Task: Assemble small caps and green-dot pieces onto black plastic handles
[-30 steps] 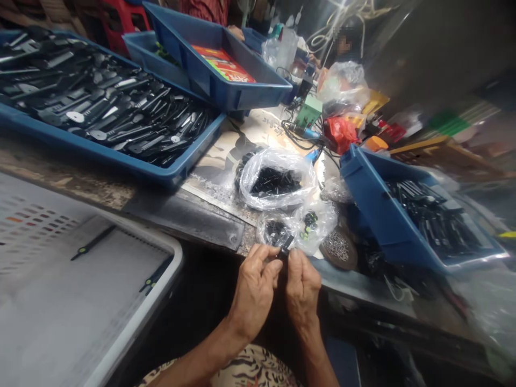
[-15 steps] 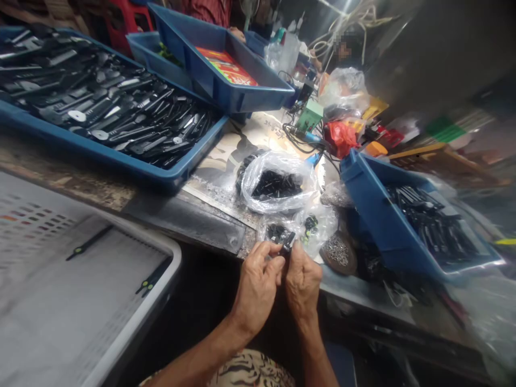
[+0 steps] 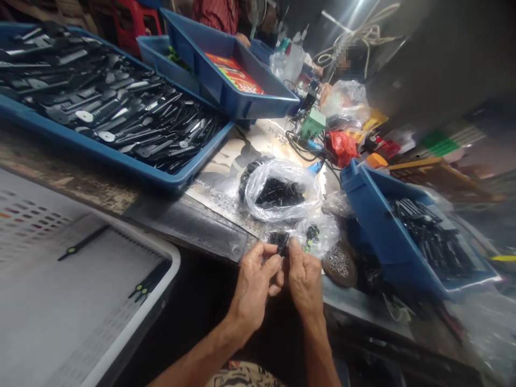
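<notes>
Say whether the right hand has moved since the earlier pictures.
Yes, slightly: judged against the round brown dish, the right hand now reaches a little farther forward, toward the large clear bag.

A worn workbench, its surface stained and scuffed, stretched from left to right, lit most brightly around its middle. At the far left stood a red stool, and at the far middle what looked like a fan. A bright streak of light showed above. The far right was dark and blurred; shadow filled the space below the bench.
</notes>
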`<state>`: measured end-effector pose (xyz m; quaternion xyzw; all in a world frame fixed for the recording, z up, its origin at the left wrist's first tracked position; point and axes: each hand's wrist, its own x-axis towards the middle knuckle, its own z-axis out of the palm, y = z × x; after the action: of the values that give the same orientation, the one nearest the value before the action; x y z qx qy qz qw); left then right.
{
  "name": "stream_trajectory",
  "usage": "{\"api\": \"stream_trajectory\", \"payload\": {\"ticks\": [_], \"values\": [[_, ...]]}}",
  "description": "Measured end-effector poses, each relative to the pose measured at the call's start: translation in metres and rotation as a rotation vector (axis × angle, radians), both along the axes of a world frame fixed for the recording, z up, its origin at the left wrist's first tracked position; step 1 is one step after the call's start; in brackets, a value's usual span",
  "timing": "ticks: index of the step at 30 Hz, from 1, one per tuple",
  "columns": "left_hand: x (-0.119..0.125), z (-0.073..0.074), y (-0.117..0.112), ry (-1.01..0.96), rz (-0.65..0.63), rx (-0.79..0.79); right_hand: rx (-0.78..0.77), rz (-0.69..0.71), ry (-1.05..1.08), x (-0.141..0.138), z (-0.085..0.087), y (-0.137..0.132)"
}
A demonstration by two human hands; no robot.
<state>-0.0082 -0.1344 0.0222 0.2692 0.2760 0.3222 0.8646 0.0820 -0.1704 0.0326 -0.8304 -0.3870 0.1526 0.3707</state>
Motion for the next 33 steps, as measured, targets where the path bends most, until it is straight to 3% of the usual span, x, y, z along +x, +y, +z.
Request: {"api": "stream_trajectory", "payload": {"ticks": [5, 11, 17, 20, 24, 29, 33], "values": [[-0.003, 0.0, 0.004, -0.082, -0.002, -0.1, 0.009, 0.027, 0.157, 0.0, 0.002, 0.0], [-0.005, 0.0, 0.013, -0.133, -0.019, -0.235, 0.051, 0.048, 0.086, 0.0, 0.002, 0.0], [-0.009, 0.0, 0.019, -0.161, -0.036, -0.293, 0.223, 0.0, -0.036, -0.002, -0.001, -0.002], [-0.009, -0.001, 0.021, -0.165, -0.043, -0.316, 0.2, -0.003, -0.02, -0.003, -0.005, -0.003], [-0.008, -0.002, 0.021, -0.16, -0.028, -0.338, 0.181, -0.106, -0.01, -0.004, -0.008, -0.004], [-0.008, -0.002, 0.021, -0.168, -0.048, -0.345, 0.239, -0.001, -0.049, -0.004, -0.01, -0.002], [-0.007, -0.004, 0.021, -0.154, -0.04, -0.348, 0.208, -0.138, -0.039, -0.003, -0.012, -0.003]]}}
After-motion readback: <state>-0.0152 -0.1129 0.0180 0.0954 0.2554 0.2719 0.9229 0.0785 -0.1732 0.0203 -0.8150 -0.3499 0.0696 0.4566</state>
